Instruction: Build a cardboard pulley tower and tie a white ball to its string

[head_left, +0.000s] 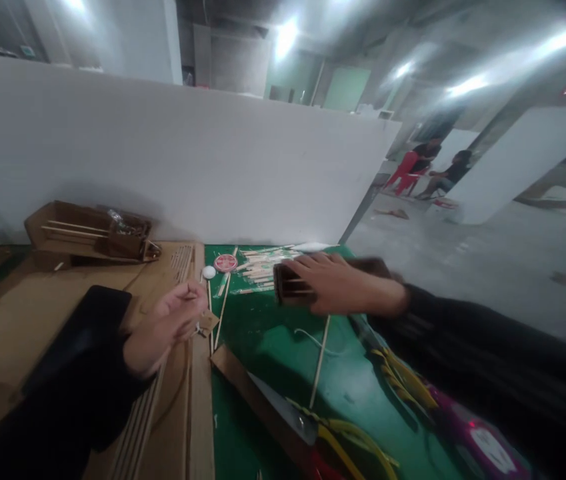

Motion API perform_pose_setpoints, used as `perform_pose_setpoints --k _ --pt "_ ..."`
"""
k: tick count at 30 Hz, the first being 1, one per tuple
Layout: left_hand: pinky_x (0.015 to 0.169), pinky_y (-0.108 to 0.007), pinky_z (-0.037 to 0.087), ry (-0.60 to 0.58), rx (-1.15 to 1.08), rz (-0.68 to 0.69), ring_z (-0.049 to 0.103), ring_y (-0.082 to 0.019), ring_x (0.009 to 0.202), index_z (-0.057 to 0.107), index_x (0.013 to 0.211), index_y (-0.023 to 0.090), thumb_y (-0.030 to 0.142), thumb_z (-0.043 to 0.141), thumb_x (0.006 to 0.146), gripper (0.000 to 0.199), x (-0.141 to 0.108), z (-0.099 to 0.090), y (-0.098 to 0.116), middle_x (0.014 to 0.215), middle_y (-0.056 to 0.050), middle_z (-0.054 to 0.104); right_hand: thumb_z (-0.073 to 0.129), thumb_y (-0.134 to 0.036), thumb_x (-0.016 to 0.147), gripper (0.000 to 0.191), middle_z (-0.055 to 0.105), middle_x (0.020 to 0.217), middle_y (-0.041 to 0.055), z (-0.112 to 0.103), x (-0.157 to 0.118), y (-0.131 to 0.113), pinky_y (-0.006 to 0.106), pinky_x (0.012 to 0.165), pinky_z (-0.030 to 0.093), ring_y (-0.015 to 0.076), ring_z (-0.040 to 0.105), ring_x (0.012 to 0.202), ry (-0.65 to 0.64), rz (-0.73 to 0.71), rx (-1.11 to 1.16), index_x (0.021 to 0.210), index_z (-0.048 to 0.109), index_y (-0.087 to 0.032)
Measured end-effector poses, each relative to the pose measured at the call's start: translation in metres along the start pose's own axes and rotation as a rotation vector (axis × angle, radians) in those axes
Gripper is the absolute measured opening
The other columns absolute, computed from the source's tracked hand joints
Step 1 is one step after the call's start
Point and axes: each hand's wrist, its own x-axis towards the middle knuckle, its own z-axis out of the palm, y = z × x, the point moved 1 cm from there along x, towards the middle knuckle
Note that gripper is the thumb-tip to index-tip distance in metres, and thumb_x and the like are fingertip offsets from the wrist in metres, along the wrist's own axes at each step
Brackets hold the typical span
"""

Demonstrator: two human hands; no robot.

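My left hand (173, 323) is closed in a pinch above the edge of the cardboard sheet. At its fingertips is a small brown cardboard piece (209, 322) with a dark and white bit beside it, too small to name. My right hand (337, 283) lies over a long brown cardboard box (285, 287), fingers across its top and thumb low on the near side. Thin sticks show inside the box's open left end; my hand hides its middle. Behind it, several wooden sticks (260, 267) in clear wrappers are spread on the green table (273, 333).
Scissors with yellow handles (330, 440) lie near a cardboard strip (243, 373). A pink device (477, 433) sits under my right sleeve. A round red-and-white disc (225, 263), a white ball (209, 272) and another cardboard box (77, 230) stand before a white partition (187, 160). People sit far right.
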Motion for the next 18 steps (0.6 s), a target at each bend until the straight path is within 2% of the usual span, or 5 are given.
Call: perform_pose_setpoints --k 3,7,11,15,18 --pt "0.038 -0.018 0.01 -0.072 0.093 -0.066 0.015 -0.004 0.04 0.049 0.08 0.02 0.045 0.061 0.08 0.028 0.004 0.003 -0.016 0.054 0.01 0.032 0.062 -0.013 0.074 0.059 0.058 0.121 0.0163 0.0 0.035 -0.001 0.054 0.098 0.034 0.0341 0.052 0.109 0.029 -0.144 -0.244 0.131 0.048 -0.016" --pt "0.045 -0.02 0.022 -0.267 0.128 -0.113 0.031 -0.007 0.05 0.054 0.08 0.019 0.049 0.065 0.077 0.032 0.003 0.016 -0.042 0.063 0.005 0.042 0.054 -0.014 0.085 0.025 0.067 0.102 0.0097 0.035 0.051 -0.037 0.053 0.109 0.027 0.029 0.056 0.107 0.01 -0.158 -0.351 0.106 0.066 -0.018" --pt "0.053 -0.021 0.032 -0.329 0.09 -0.162 0.041 -0.01 0.057 0.059 0.081 0.018 0.052 0.066 0.076 0.035 0.0 0.025 -0.067 0.064 0.003 0.047 0.055 -0.014 0.083 0.032 0.065 0.115 0.0079 0.068 0.04 -0.067 0.048 0.115 0.025 0.028 0.053 0.116 0.012 -0.127 -0.479 0.111 0.066 -0.021" --pt "0.042 -0.019 0.028 -0.294 0.083 -0.252 0.041 -0.007 0.045 0.06 0.084 0.017 0.057 0.063 0.076 0.041 0.002 0.023 -0.089 0.063 0.001 0.056 0.057 -0.019 0.08 0.038 0.061 0.121 0.0135 0.082 0.028 -0.075 0.045 0.119 0.019 0.0316 0.045 0.126 0.075 -0.162 -0.457 0.117 0.065 -0.013" --pt "0.036 -0.017 0.026 -0.28 0.069 -0.288 0.043 -0.003 0.039 0.06 0.088 0.017 0.058 0.058 0.079 0.042 0.003 0.02 -0.097 0.075 -0.003 0.064 0.056 -0.024 0.079 0.04 0.06 0.124 0.0077 0.09 0.024 -0.075 0.045 0.121 0.011 0.0309 0.04 0.131 0.058 -0.18 -0.466 0.118 0.065 -0.023"
